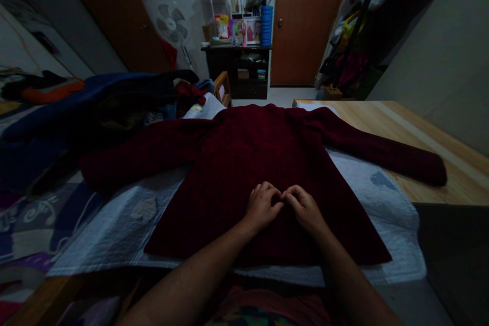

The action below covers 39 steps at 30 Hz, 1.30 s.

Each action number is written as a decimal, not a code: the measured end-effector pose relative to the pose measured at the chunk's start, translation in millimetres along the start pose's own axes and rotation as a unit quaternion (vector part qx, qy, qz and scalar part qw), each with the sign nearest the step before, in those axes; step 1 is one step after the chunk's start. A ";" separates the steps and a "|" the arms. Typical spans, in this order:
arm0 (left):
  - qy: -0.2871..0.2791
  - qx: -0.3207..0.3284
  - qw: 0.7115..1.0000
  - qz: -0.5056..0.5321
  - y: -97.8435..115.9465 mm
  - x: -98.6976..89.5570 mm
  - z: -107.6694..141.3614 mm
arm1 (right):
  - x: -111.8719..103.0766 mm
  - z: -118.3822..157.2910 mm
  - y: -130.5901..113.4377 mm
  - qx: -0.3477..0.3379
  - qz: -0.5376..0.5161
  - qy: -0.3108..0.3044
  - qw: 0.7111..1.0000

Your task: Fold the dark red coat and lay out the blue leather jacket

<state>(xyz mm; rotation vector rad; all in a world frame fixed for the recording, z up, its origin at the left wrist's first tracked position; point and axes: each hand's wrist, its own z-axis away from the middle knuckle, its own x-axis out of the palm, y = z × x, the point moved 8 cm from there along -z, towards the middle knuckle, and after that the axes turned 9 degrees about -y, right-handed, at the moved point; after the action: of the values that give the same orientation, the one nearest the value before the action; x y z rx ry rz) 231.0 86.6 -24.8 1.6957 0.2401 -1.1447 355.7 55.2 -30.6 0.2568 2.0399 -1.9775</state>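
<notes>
A dark red long-sleeved garment (260, 153) lies spread out, its sleeves stretched to both sides and its wide hem toward me. Over its lower middle, my left hand (263, 205) has its fingers curled and the thumb near the index finger. Right beside it, my right hand (303, 206) is closed in a pinch, its fingertips close to those of the left. Whatever is between the fingertips is too small to make out. Beneath the garment is a light blue quilted cloth (126, 229).
Dark clothes (95, 107) are heaped at the left. A wooden tabletop (454, 173) extends on the right, under the right sleeve. Farther back stand a fan (171, 23), a dark shelf (237, 74) with assorted items and a brown door (305, 20).
</notes>
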 end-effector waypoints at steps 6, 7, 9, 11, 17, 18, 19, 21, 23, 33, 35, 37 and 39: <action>0.000 -0.003 1.000 -0.010 5.8 1.5 -1.9 | 1.8 -1.3 11.3 0.031 -0.110 0.007 0.993; 0.001 -0.002 1.000 -0.012 6.6 2.1 -1.9 | 2.4 -1.6 13.6 0.038 -0.116 0.007 0.992; 0.003 0.004 1.000 -0.016 7.9 3.6 -1.7 | 3.7 -2.0 17.4 0.049 -0.123 0.004 0.991; 0.002 0.010 1.000 -0.028 9.1 5.3 -1.4 | 4.3 -2.4 19.2 0.053 -0.125 0.003 0.991; -0.026 0.012 0.996 -0.082 11.2 11.7 -2.6 | 4.9 -2.7 19.1 0.063 -0.128 0.002 0.990; -0.028 0.010 0.996 -0.087 11.3 12.2 -3.0 | 5.3 -2.8 19.1 0.062 -0.132 0.002 0.989; -0.029 0.009 0.996 -0.090 11.4 12.5 -3.2 | 5.8 -3.0 19.3 0.061 -0.136 0.001 0.989; -0.026 0.008 0.995 -0.091 11.9 11.9 -3.2 | 4.8 -3.1 20.6 0.056 -0.143 0.008 0.988; -0.022 0.008 0.996 -0.087 12.4 10.4 -2.5 | -1.2 -2.3 23.4 0.055 -0.128 0.041 0.989; -0.031 0.041 0.998 -0.036 14.5 6.1 1.9 | -21.1 3.0 24.8 0.074 -0.032 0.125 0.989; -0.023 0.032 0.999 -0.025 12.4 5.4 2.1 | -22.2 4.5 26.4 0.081 -0.059 0.137 0.985; -0.011 0.023 1.000 -0.011 10.5 4.1 2.5 | -24.3 6.3 27.1 0.080 -0.078 0.154 0.982; -0.004 0.017 1.000 0.002 9.2 3.3 2.7 | -27.0 8.4 27.7 0.077 -0.095 0.174 0.977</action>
<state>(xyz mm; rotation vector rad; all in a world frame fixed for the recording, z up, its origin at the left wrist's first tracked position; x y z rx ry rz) 237.0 79.2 -21.6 1.7214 0.2140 -1.1586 390.9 50.0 -48.1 0.4873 2.1881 -2.3539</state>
